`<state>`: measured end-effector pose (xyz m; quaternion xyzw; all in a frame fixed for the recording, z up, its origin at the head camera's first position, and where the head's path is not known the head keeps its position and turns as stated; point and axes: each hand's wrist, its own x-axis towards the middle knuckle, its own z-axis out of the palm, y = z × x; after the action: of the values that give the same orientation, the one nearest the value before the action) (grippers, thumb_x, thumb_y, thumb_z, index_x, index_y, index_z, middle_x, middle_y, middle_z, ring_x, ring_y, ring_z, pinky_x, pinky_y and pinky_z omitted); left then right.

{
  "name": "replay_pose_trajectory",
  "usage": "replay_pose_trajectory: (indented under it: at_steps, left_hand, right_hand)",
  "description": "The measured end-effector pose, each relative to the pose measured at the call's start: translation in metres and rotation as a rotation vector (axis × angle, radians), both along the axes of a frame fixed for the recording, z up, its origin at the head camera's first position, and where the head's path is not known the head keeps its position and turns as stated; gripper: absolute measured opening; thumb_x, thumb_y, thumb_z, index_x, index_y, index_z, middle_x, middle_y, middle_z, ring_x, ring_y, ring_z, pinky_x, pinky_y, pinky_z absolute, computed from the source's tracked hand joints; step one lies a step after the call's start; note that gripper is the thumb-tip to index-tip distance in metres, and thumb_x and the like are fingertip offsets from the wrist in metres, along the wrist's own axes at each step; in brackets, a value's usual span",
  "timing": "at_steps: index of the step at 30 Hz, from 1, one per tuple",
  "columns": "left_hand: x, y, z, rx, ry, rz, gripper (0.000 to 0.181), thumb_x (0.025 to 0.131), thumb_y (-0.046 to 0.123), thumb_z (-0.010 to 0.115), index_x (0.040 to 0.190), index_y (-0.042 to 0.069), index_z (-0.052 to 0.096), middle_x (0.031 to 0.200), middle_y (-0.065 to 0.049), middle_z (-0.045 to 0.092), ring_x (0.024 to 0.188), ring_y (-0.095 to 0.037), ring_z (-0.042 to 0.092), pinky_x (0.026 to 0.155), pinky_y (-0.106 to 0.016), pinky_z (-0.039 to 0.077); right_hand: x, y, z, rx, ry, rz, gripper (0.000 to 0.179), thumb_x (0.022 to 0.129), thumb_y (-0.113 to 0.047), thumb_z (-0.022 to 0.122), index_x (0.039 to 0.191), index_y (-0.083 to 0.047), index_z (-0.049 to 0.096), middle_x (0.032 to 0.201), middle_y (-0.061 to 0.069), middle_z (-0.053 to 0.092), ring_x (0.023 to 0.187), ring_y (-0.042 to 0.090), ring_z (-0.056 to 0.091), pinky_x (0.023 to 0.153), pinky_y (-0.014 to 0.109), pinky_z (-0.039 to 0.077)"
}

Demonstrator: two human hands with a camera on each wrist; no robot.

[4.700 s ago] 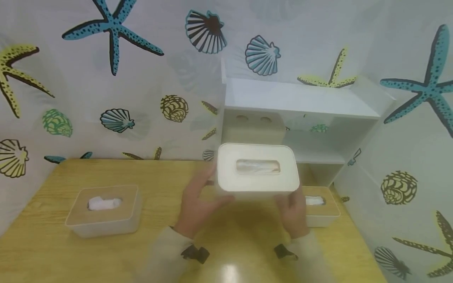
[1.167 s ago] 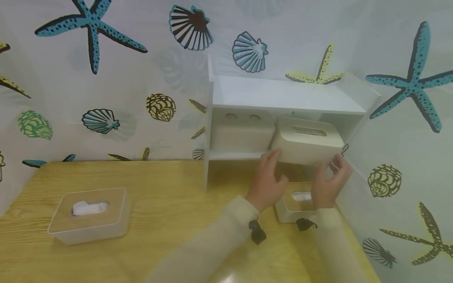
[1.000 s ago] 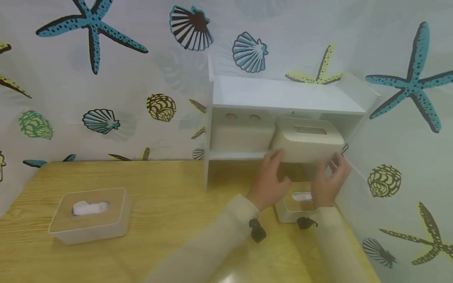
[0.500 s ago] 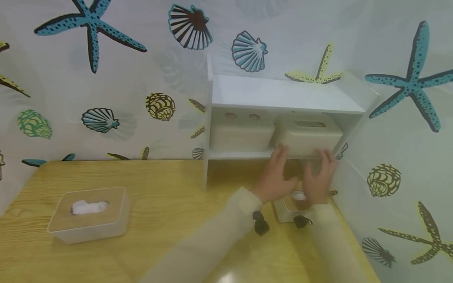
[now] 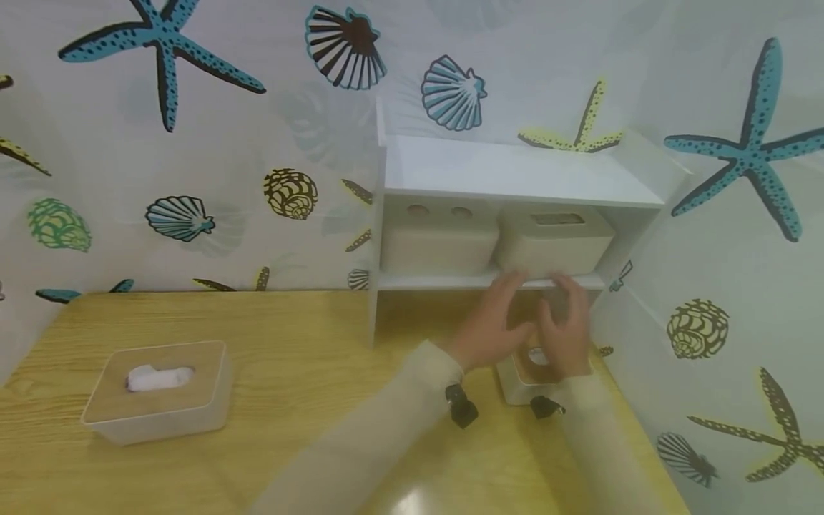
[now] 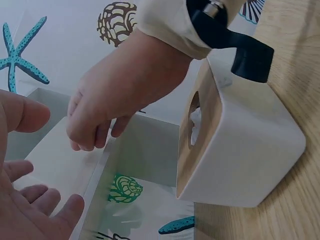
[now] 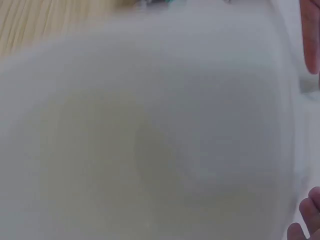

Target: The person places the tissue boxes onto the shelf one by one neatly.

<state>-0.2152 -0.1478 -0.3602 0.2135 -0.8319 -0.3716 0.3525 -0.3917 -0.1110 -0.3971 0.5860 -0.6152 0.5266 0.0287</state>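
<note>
In the head view a white tissue box (image 5: 556,243) with a slot in its top sits on the right of the white shelf's middle board. My left hand (image 5: 492,329) reaches up with extended fingers, their tips close to the box's lower front edge. Beside it my right hand (image 5: 566,332) has lightly bent fingers at the same edge, thumb apart. Neither hand grips anything. The left wrist view shows my right hand (image 6: 120,95) over the box's pale front. A tissue box with a wooden lid (image 5: 515,383) stands below, partly covered by my right hand.
A white box with two round holes (image 5: 440,243) fills the shelf's left side. The white shelf unit (image 5: 515,168) stands against a shell-patterned backdrop. Another wooden-lidded tissue box (image 5: 164,408) is at the left of the wooden table (image 5: 290,357). A blurred pale surface (image 7: 150,150) dominates the right wrist view.
The white tissue box went from between both hands in the air onto the shelf, then slid further back and slightly left. My hands have dropped off it, the right one moving left.
</note>
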Motion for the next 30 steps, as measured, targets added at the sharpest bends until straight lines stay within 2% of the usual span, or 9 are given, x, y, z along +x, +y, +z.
replay_pose_trajectory:
  at_steps: [2, 4, 7, 9, 14, 18, 24, 27, 30]
  left_hand:
    - [0.009, 0.004, -0.004, -0.023, 0.021, -0.002, 0.069, 0.088, 0.019, 0.063, 0.148, 0.013, 0.030, 0.152, -0.003, 0.030, 0.140, -0.016, 0.025, 0.114, -0.034, 0.025]
    - [0.021, 0.010, -0.006, -0.001, 0.057, -0.006, 0.062, 0.089, 0.019, 0.063, 0.145, 0.015, 0.036, 0.146, 0.001, 0.038, 0.135, -0.013, 0.032, 0.111, -0.032, 0.030]
    - [0.042, 0.023, -0.008, 0.031, 0.121, 0.009, 0.052, 0.091, 0.020, 0.061, 0.140, 0.018, 0.043, 0.138, 0.004, 0.045, 0.126, -0.010, 0.042, 0.105, -0.030, 0.038]
    - [0.057, 0.033, -0.005, 0.030, 0.168, 0.010, 0.048, 0.092, 0.018, 0.060, 0.138, 0.018, 0.045, 0.134, 0.002, 0.048, 0.122, -0.012, 0.046, 0.103, -0.030, 0.041]
    - [0.097, 0.049, -0.003, -0.113, 0.257, 0.031, 0.047, 0.090, 0.011, 0.060, 0.135, 0.014, 0.046, 0.130, -0.003, 0.053, 0.118, -0.015, 0.051, 0.101, -0.030, 0.042]
    - [0.133, 0.051, -0.010, -0.180, 0.300, 0.108, 0.048, 0.088, 0.005, 0.061, 0.133, 0.011, 0.047, 0.129, -0.004, 0.054, 0.116, -0.018, 0.052, 0.101, -0.032, 0.043]
    - [0.188, 0.046, -0.019, -0.092, 0.244, 0.289, 0.048, 0.087, 0.003, 0.062, 0.132, 0.016, 0.050, 0.126, 0.001, 0.057, 0.114, -0.016, 0.053, 0.099, -0.032, 0.042]
    - [0.211, 0.047, -0.014, -0.049, 0.250, 0.363, 0.044, 0.087, -0.002, 0.061, 0.129, 0.010, 0.052, 0.125, -0.001, 0.057, 0.113, -0.018, 0.053, 0.099, -0.031, 0.043]
    - [0.228, 0.049, -0.004, -0.017, 0.260, 0.395, 0.039, 0.088, -0.005, 0.060, 0.126, 0.002, 0.052, 0.124, -0.006, 0.057, 0.113, -0.023, 0.053, 0.098, -0.030, 0.043]
  right_hand:
    - [0.010, 0.002, 0.002, -0.042, -0.014, 0.004, 0.041, 0.086, -0.003, 0.058, 0.126, -0.006, 0.053, 0.128, 0.010, 0.052, 0.122, 0.025, 0.045, 0.108, 0.039, 0.032]
    - [0.023, 0.005, 0.004, -0.093, -0.033, 0.021, 0.038, 0.084, 0.002, 0.056, 0.122, -0.001, 0.055, 0.122, 0.013, 0.054, 0.118, 0.026, 0.047, 0.106, 0.038, 0.034]
    - [0.045, 0.011, 0.008, -0.164, -0.048, 0.061, 0.038, 0.081, 0.009, 0.056, 0.118, 0.001, 0.056, 0.117, 0.014, 0.056, 0.113, 0.025, 0.049, 0.103, 0.032, 0.036]
    - [0.061, 0.015, 0.013, -0.218, -0.035, 0.099, 0.037, 0.079, 0.012, 0.055, 0.115, 0.004, 0.057, 0.114, 0.017, 0.057, 0.110, 0.025, 0.050, 0.101, 0.030, 0.037]
    - [0.102, 0.027, 0.034, -0.328, -0.010, 0.224, 0.032, 0.075, 0.014, 0.052, 0.107, 0.014, 0.056, 0.105, 0.027, 0.056, 0.104, 0.028, 0.052, 0.098, 0.029, 0.040]
    - [0.123, 0.032, 0.041, -0.364, -0.018, 0.298, 0.028, 0.075, 0.013, 0.050, 0.103, 0.016, 0.054, 0.100, 0.027, 0.056, 0.097, 0.030, 0.053, 0.092, 0.029, 0.043]
    - [0.143, 0.036, 0.037, -0.360, -0.016, 0.384, 0.026, 0.075, 0.015, 0.050, 0.100, 0.016, 0.055, 0.092, 0.024, 0.056, 0.087, 0.033, 0.053, 0.083, 0.029, 0.047]
    - [0.149, 0.036, 0.036, -0.353, -0.011, 0.419, 0.025, 0.075, 0.017, 0.051, 0.099, 0.016, 0.055, 0.091, 0.021, 0.056, 0.084, 0.033, 0.054, 0.081, 0.028, 0.048]
    - [0.152, 0.034, 0.033, -0.353, -0.008, 0.444, 0.025, 0.075, 0.018, 0.051, 0.099, 0.016, 0.054, 0.091, 0.021, 0.056, 0.084, 0.032, 0.054, 0.081, 0.029, 0.049]
